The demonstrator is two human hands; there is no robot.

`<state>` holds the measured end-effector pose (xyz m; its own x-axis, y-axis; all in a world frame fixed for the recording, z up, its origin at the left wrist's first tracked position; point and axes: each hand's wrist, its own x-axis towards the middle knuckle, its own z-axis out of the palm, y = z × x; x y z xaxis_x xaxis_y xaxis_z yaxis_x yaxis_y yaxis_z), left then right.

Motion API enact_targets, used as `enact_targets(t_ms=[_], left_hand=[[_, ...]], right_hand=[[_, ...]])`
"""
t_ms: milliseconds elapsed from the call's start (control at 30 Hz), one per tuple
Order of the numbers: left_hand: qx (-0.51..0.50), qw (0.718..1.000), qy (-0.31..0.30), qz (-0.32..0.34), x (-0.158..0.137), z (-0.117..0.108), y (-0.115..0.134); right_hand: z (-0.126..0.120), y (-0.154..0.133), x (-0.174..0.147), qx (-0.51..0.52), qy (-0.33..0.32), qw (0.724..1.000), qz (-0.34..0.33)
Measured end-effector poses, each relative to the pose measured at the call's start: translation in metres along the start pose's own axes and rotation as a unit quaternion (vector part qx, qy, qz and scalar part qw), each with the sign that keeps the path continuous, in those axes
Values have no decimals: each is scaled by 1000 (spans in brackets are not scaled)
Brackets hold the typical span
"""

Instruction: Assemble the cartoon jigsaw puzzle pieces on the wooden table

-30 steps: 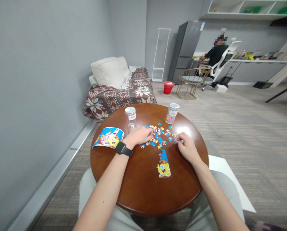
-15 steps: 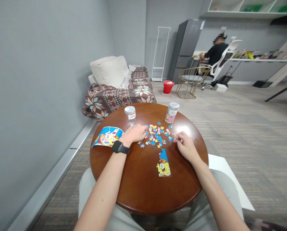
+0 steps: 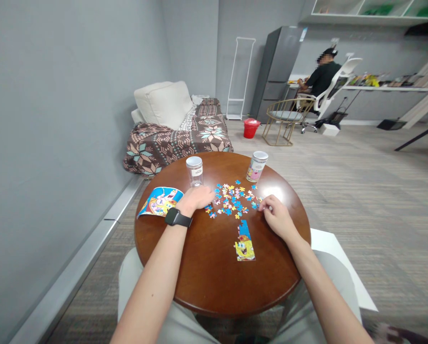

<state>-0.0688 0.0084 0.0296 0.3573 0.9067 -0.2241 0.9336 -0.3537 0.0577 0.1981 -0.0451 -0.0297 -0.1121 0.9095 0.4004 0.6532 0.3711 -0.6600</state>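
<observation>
My left hand [image 3: 198,197], with a black watch [image 3: 177,217] on its wrist, is low over the left edge of the loose jigsaw pieces [image 3: 231,198]. Its fingers are bent together, and whatever lies under them is hidden. At the pile's right edge, my right hand [image 3: 275,214] has its fingers curled in, thumb near forefinger; I cannot make out what is between them. Nearer to me lies a joined strip of puzzle [image 3: 245,241], with a yellow cartoon face and blue above. A curled picture sheet [image 3: 160,200] rests left of my left hand.
A clear jar with a silver lid [image 3: 194,171] stands behind my left hand. A second jar [image 3: 257,167], with a pink picture, stands behind the pile. All are on a round brown table [image 3: 207,282]. Farther off, a person [image 3: 323,74] sits at a counter.
My left hand has drawn slightly left, uncovering blue pieces at the pile's left edge. My right hand has stayed nearly in place.
</observation>
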Motion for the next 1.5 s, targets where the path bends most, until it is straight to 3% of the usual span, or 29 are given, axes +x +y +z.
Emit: enact_targets(t_ms=[1133,1500], left_hand=[[41,998,10,39,2,3,3],[19,1000,10,22,1,1,5]], right_hand=[[0,-3,0,-1,-17,1000,-8],[1,-1,0,-14,-27,999,-9]])
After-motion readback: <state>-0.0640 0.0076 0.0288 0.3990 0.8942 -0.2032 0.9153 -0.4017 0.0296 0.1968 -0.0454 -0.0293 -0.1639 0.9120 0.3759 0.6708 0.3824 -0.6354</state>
